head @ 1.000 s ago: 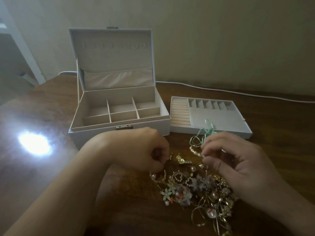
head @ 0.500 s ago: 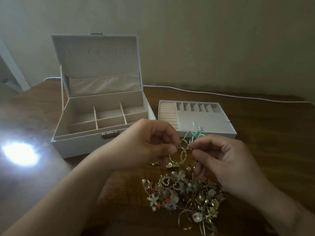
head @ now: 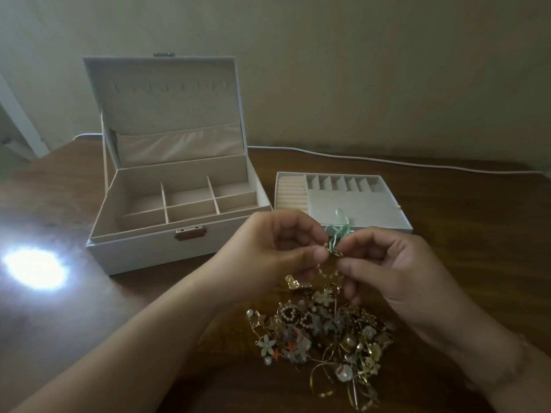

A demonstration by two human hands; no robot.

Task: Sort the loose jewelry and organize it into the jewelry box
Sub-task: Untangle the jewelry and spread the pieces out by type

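While both hands pinch it, ribbon earring (head: 333, 252) between L grip (head: 277, 251) & R grip (head: 384, 263), above jewelry pile (head: 322, 332).

The counter (head: 89, 323) is looking like dark wood, smooth and shiny, with a bright spot of light glowing on it. The jewelry box (head: 143, 257) is showing a matt white outside and soft, cloth-like cream lining. Its clasp (head: 190, 234) is looking like metal. The jewelry pile (head: 322, 338) is shining gold, with pearly beads.

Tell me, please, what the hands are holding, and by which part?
Both the left hand and right hand pinch a small gold piece with mint ribbon at its opposite sides.
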